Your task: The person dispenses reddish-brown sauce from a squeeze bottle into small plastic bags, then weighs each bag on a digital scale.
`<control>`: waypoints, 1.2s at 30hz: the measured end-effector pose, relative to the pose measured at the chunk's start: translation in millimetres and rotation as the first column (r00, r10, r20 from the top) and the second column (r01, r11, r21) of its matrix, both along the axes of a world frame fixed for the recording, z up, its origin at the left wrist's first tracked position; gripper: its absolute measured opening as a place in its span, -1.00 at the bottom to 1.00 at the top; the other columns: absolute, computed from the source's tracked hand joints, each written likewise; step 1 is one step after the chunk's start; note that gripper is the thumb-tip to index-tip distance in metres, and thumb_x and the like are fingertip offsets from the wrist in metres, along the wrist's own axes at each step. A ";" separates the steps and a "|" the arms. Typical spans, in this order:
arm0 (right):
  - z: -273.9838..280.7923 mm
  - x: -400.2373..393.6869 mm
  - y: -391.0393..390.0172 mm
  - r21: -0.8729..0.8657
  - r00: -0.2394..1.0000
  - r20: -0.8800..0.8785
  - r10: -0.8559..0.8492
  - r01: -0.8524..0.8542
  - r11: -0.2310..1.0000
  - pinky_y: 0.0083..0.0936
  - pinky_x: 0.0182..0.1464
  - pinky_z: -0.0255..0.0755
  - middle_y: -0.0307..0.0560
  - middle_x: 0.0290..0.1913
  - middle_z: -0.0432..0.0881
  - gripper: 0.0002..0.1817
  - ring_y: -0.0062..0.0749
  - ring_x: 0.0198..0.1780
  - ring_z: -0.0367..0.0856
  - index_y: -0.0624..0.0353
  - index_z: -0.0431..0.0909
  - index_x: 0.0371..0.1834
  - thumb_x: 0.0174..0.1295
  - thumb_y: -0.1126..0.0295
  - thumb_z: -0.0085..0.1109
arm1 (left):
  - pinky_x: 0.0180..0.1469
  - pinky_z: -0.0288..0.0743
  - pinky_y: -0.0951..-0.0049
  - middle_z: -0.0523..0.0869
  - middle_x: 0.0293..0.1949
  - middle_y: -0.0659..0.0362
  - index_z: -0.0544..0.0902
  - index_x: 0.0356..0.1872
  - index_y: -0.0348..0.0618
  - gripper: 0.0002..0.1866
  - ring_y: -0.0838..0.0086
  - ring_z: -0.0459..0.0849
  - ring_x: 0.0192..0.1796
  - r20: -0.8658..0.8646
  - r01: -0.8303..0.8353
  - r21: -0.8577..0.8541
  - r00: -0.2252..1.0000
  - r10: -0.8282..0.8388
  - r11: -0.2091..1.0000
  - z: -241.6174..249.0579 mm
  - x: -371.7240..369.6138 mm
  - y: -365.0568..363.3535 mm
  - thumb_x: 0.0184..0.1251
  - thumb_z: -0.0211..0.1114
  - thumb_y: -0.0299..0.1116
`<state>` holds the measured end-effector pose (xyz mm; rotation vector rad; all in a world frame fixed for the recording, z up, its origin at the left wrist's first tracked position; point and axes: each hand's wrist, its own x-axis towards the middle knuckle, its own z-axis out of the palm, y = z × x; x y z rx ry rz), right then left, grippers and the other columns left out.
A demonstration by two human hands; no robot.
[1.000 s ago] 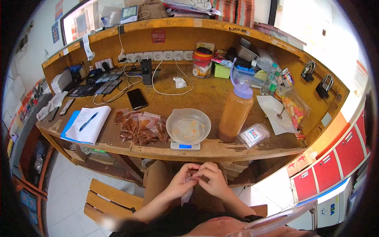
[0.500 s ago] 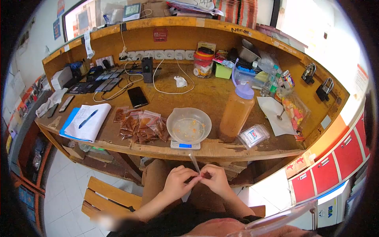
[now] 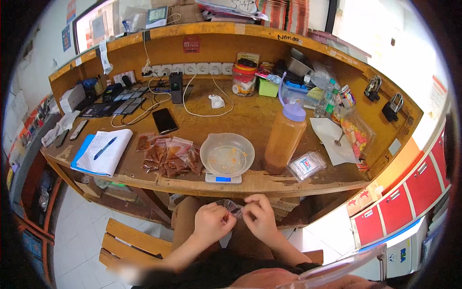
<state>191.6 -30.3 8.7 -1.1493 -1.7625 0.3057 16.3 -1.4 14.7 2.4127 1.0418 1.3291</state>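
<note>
A small clear plastic bag [image 3: 232, 206] is stretched between my hands, just below the table's front edge. My left hand [image 3: 211, 223] pinches one side of it with curled fingers. On the other side, my right hand [image 3: 260, 219] grips it between thumb and fingers. Just beyond them, a translucent bowl [image 3: 227, 153] with orange bits inside rests on a small digital scale [image 3: 223, 178]. Filled packets of reddish-brown sauce [image 3: 168, 156] lie in a pile left of the bowl. To its right stand a squeeze bottle [image 3: 285, 139] with a lilac cap and a stack of small clear bags [image 3: 306, 165].
A notebook with a pen [image 3: 103, 151] lies at the left, near a black phone [image 3: 164, 121]. Several phones and cables [image 3: 125, 99] crowd the back left. White paper [image 3: 332, 142] and a bag of colourful sweets [image 3: 356, 135] lie at the right. The wooden table edge [image 3: 269, 191] is close beyond my hands.
The plastic bag, upright and narrow before, is now lower and spread wider between my hands. My hands have moved slightly apart. The view has shifted a little.
</note>
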 end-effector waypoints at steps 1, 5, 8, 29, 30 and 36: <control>-0.1 -0.6 -0.1 0.001 1.000 -0.001 -0.003 0.003 1.000 -0.35 -0.08 0.45 0.09 -0.05 0.51 -0.81 -0.11 -0.09 0.56 0.29 0.57 -0.33 -0.06 0.60 0.29 | -0.45 0.41 0.33 0.56 -0.62 0.13 0.52 -0.65 -0.17 -0.87 0.27 0.55 -0.53 0.006 0.010 -0.031 1.000 -0.010 0.999 0.0 2.0 -1.8 -0.12 0.34 -0.45; 5.7 -1.5 -0.8 0.004 0.985 0.171 0.037 -0.038 0.999 -0.22 0.28 0.23 0.17 0.29 0.30 -0.67 0.06 0.27 0.30 0.22 0.63 -0.17 -0.09 0.58 0.34 | -0.30 0.44 0.32 0.62 -0.43 0.12 0.57 -0.47 -0.18 -0.85 0.26 0.59 -0.37 -0.118 0.163 -0.007 0.980 -0.163 0.987 2.4 6.5 -3.5 -0.03 0.37 -0.39; 8.1 6.3 0.1 -0.050 0.991 0.135 0.022 -0.016 0.999 -0.20 0.32 0.18 0.17 0.32 0.26 -0.65 0.08 0.32 0.25 0.21 0.63 -0.13 -0.08 0.54 0.36 | -0.16 0.40 0.28 0.63 -0.18 0.10 0.57 -0.17 -0.16 -0.63 0.24 0.58 -0.18 -0.056 0.279 0.132 0.960 -0.274 0.951 19.6 4.9 0.3 -0.05 0.42 -0.31; 95.3 84.8 95.0 0.471 0.934 0.231 -0.271 0.137 0.872 -0.19 0.22 0.33 0.05 0.08 0.51 -0.10 -0.06 0.17 0.45 0.22 0.35 0.16 -0.32 0.16 0.58 | -0.07 0.41 0.49 0.53 -0.21 0.19 0.09 0.33 -0.10 -0.12 0.51 0.52 -0.15 0.727 0.792 -0.380 0.575 -0.376 0.478 52.6 -11.3 59.3 0.04 0.47 -0.30; 106.4 86.7 90.0 0.462 0.938 0.221 -0.266 0.140 0.876 -0.19 0.22 0.33 0.05 0.08 0.51 -0.10 -0.06 0.17 0.45 0.22 0.35 0.16 -0.32 0.16 0.58 | -0.16 0.42 0.52 0.57 -0.21 0.16 0.09 0.32 -0.11 -0.03 0.50 0.55 -0.19 0.729 0.797 -0.386 0.572 -0.375 0.466 56.0 -11.8 59.9 -0.04 0.54 -0.09; 171.0 91.6 70.4 0.687 0.581 0.674 -0.455 -0.268 0.675 -0.19 0.26 0.29 -0.18 0.07 0.53 -0.49 -0.30 0.13 0.47 0.10 0.47 0.06 -0.08 0.39 0.19 | -0.06 0.49 0.42 0.56 -0.01 0.05 0.06 0.34 -0.06 -0.07 0.43 0.57 -0.06 0.757 0.864 -0.355 0.490 -0.432 0.358 64.4 -16.3 67.4 0.01 0.51 -0.28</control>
